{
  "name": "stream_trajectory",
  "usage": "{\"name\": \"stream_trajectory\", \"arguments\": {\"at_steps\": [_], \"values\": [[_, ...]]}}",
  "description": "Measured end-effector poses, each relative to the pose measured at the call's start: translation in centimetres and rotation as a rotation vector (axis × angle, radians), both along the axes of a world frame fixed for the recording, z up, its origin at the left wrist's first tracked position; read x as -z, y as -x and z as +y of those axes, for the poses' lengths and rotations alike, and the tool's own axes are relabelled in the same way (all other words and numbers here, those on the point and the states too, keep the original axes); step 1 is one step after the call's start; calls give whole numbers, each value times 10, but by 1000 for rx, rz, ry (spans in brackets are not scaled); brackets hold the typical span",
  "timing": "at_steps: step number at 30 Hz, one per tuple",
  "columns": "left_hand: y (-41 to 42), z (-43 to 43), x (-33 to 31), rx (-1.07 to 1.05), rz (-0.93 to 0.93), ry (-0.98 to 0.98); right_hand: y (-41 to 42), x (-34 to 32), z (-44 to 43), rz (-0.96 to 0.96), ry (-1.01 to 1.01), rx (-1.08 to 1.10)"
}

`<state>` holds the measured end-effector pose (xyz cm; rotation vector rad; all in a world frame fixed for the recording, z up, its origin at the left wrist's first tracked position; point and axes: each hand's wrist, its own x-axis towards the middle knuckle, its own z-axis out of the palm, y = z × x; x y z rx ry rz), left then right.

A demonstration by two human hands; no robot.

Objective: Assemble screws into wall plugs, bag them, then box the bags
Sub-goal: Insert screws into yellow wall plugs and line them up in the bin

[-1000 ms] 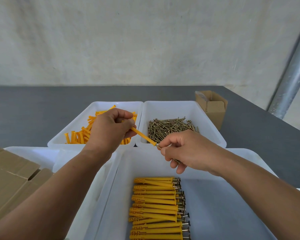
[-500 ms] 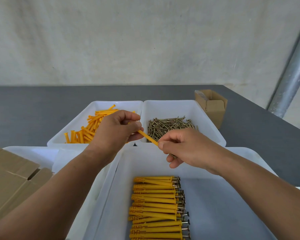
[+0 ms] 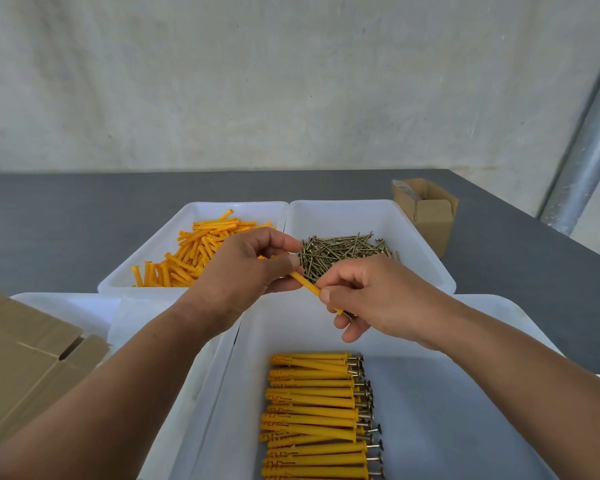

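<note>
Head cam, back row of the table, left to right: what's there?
bin of loose orange plugs → bin of screws → small open cardboard box → metal pole by the wall

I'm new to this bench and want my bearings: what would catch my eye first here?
Both hands meet mid-picture: the left hand and right hand pinch one orange wall plug between them. Below, a neat row of assembled plugs lies in the near white tray. Behind them lie loose plugs on the left and screws on the right.
</note>
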<state>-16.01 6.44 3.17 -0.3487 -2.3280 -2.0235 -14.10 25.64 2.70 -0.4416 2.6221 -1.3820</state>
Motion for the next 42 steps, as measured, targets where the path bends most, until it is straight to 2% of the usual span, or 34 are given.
{"name": "stream_trajectory", "arguments": {"at_steps": [4, 15, 18, 23, 26, 31, 38, 42], "values": [[3, -1, 1, -73, 12, 58, -1, 1, 1, 12, -96, -34], [25, -28, 10, -423, 58, 158, -6, 14, -3, 174, -540, -154], [29, -35, 12, -543, 96, 299, -6, 19, -5, 228, -627, -171], [31, -44, 19, -694, 196, 690, -8, 25, -11, 256, -722, -185], [34, -50, 25, -704, 126, 926, -9, 26, -12, 274, -753, -178], [35, -61, 31, -602, -206, 1295, -10, 25, -13, 295, -775, -177], [41, -65, 36, -503, -270, 1367, -10, 19, -11, 308, -701, -164], [43, -64, 36, -480, -273, 1354, -5, 8, -9, 399, -591, -47]]}}
